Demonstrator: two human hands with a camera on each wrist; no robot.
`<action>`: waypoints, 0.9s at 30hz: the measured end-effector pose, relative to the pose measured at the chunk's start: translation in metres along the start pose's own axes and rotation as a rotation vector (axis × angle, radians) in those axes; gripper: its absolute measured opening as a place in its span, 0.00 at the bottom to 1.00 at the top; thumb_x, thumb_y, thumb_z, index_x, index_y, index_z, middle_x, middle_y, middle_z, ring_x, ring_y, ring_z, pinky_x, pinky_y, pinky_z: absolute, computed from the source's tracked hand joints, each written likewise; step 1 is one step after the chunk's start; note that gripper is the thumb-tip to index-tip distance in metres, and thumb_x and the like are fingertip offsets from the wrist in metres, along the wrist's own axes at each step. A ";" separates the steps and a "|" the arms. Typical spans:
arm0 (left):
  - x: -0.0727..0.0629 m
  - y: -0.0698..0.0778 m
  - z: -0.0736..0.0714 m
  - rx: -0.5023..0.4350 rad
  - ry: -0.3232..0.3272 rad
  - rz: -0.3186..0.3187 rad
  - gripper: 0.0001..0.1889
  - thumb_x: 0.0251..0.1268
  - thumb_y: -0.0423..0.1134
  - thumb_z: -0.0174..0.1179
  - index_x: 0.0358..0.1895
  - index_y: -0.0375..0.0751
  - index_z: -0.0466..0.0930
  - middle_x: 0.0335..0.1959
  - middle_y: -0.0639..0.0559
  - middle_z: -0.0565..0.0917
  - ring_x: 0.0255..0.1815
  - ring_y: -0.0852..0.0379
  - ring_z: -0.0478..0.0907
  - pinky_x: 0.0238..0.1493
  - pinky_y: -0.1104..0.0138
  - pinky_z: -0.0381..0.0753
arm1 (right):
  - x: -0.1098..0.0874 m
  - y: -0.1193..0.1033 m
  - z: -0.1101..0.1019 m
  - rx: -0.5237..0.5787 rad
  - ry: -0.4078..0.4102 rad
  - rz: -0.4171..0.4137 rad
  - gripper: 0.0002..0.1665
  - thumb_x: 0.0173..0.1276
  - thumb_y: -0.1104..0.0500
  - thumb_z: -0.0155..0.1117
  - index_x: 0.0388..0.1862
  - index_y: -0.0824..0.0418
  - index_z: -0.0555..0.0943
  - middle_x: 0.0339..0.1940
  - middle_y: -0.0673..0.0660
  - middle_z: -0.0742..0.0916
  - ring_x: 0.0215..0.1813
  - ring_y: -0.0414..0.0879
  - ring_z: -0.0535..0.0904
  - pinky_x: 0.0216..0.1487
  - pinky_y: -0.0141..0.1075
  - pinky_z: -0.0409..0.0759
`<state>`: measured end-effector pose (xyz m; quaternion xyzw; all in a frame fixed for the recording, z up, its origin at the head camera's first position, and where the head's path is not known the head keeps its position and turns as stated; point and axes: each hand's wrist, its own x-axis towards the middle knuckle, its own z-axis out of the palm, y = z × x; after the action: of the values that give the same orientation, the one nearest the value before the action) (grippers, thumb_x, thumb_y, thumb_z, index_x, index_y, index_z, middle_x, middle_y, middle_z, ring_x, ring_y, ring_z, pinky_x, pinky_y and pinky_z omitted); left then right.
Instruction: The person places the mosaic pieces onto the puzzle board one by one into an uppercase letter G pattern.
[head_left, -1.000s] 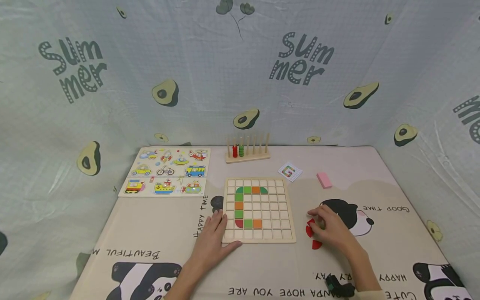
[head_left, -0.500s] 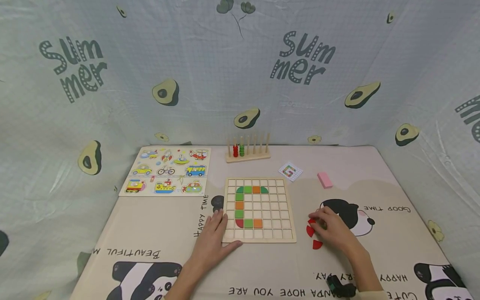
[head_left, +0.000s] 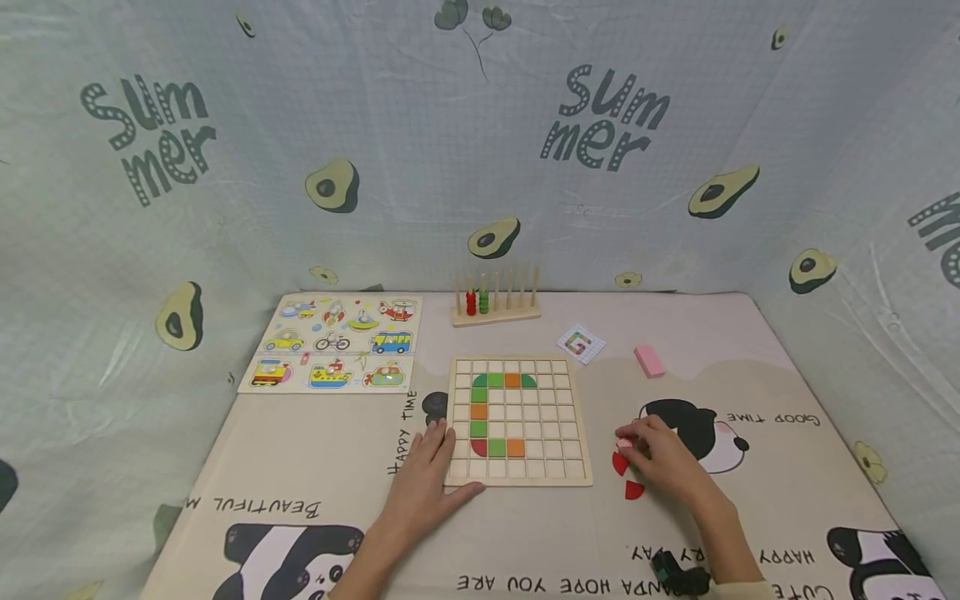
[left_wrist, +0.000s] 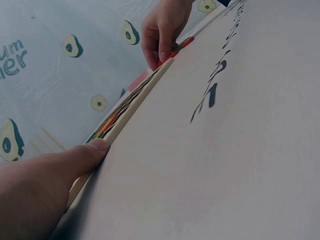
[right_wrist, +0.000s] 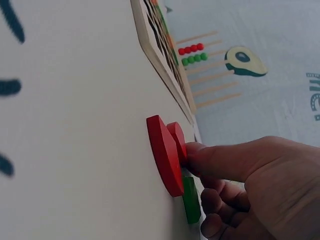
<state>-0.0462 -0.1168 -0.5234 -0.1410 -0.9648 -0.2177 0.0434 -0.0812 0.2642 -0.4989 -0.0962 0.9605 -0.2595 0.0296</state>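
Note:
My left hand (head_left: 426, 475) rests at the left and near edges of a wooden grid board (head_left: 555, 481). Its thumb (left_wrist: 97, 146) presses on the near rim, fingers extended along the side. Green and orange squares and rounded corner pieces form a C-like line on the board. Right of it, my right hand (head_left: 663, 462) pinches a red quarter-round block (right_wrist: 176, 136) between thumb and fingertips, low over the table. Beside it lie another red block (right_wrist: 165, 157) and a green block (right_wrist: 191, 200). A further red quarter-round block (head_left: 634, 490) lies nearer me.
Behind the board stand a peg rack (head_left: 495, 313) with red and green beads, a pattern card (head_left: 581, 343) and a pink block (head_left: 649, 361). A vehicle picture board (head_left: 330, 343) lies back left. A dark object (head_left: 678, 575) sits by the right forearm.
The red block at my right fingertips now looks paler, as if tilted to the light. My right hand has barely shifted, and the left stays on the board.

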 end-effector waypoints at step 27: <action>0.000 0.001 0.000 -0.004 -0.012 -0.016 0.49 0.57 0.69 0.64 0.73 0.35 0.68 0.76 0.40 0.66 0.80 0.43 0.59 0.83 0.51 0.56 | 0.008 -0.016 -0.004 0.100 0.020 0.001 0.14 0.68 0.60 0.68 0.53 0.59 0.83 0.45 0.52 0.88 0.44 0.43 0.80 0.45 0.31 0.87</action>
<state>-0.0462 -0.1159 -0.5231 -0.1345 -0.9658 -0.2190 0.0354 -0.0871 0.2505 -0.4877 -0.0917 0.9466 -0.3080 0.0249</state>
